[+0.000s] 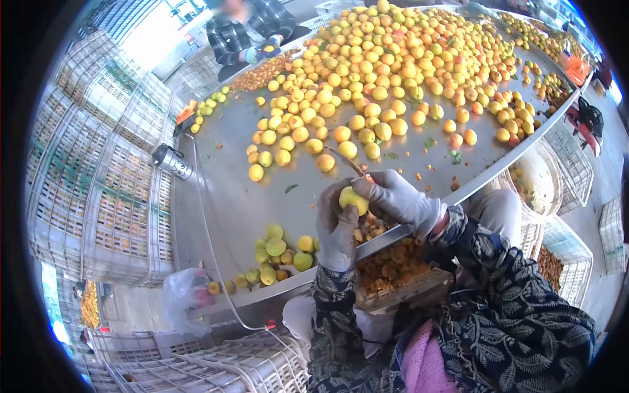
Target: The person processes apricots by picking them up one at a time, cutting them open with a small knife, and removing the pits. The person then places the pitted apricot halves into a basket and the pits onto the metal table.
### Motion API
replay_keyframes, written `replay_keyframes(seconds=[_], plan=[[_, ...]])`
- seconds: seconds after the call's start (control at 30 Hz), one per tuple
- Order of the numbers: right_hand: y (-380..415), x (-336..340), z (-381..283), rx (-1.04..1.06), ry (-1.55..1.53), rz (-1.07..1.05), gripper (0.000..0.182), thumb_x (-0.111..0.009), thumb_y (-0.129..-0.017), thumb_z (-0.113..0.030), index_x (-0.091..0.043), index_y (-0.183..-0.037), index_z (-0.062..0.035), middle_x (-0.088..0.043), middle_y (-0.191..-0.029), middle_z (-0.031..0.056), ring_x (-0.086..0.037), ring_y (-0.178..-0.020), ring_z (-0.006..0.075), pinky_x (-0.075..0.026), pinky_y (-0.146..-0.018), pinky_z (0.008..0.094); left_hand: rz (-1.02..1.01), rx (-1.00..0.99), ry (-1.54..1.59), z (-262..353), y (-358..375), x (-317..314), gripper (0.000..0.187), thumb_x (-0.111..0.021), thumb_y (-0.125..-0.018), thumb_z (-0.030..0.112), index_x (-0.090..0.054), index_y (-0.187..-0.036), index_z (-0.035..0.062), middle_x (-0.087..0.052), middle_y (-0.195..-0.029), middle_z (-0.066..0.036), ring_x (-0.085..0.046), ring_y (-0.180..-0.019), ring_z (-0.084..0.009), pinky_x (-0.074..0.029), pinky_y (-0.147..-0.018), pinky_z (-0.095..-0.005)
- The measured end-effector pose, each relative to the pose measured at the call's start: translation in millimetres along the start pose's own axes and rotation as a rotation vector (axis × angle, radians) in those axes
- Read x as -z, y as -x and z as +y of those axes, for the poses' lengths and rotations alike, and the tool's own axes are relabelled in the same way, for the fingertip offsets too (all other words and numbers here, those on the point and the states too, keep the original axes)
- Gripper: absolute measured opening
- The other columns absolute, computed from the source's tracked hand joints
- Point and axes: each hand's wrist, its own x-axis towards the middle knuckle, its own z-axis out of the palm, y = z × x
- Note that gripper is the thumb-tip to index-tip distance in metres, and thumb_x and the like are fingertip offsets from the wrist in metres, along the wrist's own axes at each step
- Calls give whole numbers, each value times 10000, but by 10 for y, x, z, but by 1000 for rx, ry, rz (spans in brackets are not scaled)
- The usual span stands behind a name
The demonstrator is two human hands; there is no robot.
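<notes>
My left hand, in a pale work glove, is closed around a yellow-green apricot. The gloved right hand presses against the fruit's right side. A thin, dark, slightly curved blade, apparently a small knife, sticks up from the right fist, its handle hidden by the fingers. Both hands are above the near edge of a metal table. Close to the left hand sits a group of greener apricots. Below the hands, a crate of opened apricot pieces stands under the table edge.
A large heap of apricots spreads across the far side. A co-worker handles fruit at the upper left. Stacked plastic crates rise at left, beside a bottle. A white bucket and more crates stand at right.
</notes>
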Motion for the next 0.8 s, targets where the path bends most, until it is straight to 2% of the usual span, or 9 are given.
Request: replay_keyframes(seconds=[0.03,0.07,0.1,0.17,0.2,0.23,0.3,0.43,0.8], plan=[[-37,-64,18,181,137,150,541,-619,-891,-491,-589,-1046,26,-553,-690,16,-522,-616,83,-438,-544,253,81,134,165,37,25,-36,480,-527,-969,355,-460,-1298,12,-564,-1156,-119,-546,-1022,-182,-453,-893,-311],[-18,-46,8,157,206,195,541,-588,-920,-467,-554,-1100,43,-587,-785,37,-541,-723,94,-472,-648,267,159,271,331,73,40,-56,447,-520,-976,339,-467,-1283,20,-577,-1124,-128,-563,-967,-177,-471,-858,-305],[25,-22,-3,157,201,193,541,-588,-920,-467,-554,-1100,43,-587,-785,37,-541,-723,94,-472,-648,267,161,273,326,100,30,-58,447,-520,-976,339,-467,-1283,20,-577,-1124,-128,-563,-967,-177,-471,-858,-305],[129,-16,-151,91,72,116,494,-564,-942,-435,-551,-1124,25,-611,-850,51,-554,-764,102,-468,-679,262,247,294,798,134,5,-54,424,-510,-984,274,-437,-1305,7,-600,-1125,-136,-583,-959,-188,-514,-770,-306],[185,-38,-153,135,-42,37,547,-549,-937,-491,-534,-1191,-6,-512,-704,-56,-441,-610,17,-349,-535,176,235,277,906,137,17,-51,408,-478,-996,279,-448,-1291,-1,-603,-1124,-160,-586,-988,-221,-512,-819,-338],[206,-61,-131,129,-45,35,547,-549,-937,-491,-534,-1191,-6,-512,-704,-56,-441,-610,17,-349,-535,176,242,281,906,114,27,-45,408,-478,-996,279,-448,-1291,-1,-603,-1124,-160,-586,-988,-221,-512,-819,-338],[253,-84,-106,145,42,-11,415,-508,-978,-379,-558,-1130,4,-648,-913,68,-584,-817,123,-474,-708,305,251,361,1037,64,39,-59,409,-449,-1004,306,-473,-1268,-6,-601,-1132,-155,-586,-1019,-242,-492,-882,-375],[295,-141,-168,185,335,79,407,-504,-983,-350,-542,-1157,16,-651,-860,136,-622,-819,177,-481,-725,317,282,386,967,87,56,-121,402,-435,-1010,331,-445,-1278,31,-581,-1121,-124,-597,-1030,-228,-506,-894,-365],[201,-315,121,137,264,236,346,-502,-979,-303,-555,-1085,22,-667,-865,175,-668,-823,276,-501,-707,359,336,431,723,28,123,-233,378,-403,-1014,387,-447,-1202,62,-569,-1048,-106,-576,-961,-188,-503,-832,-322]])
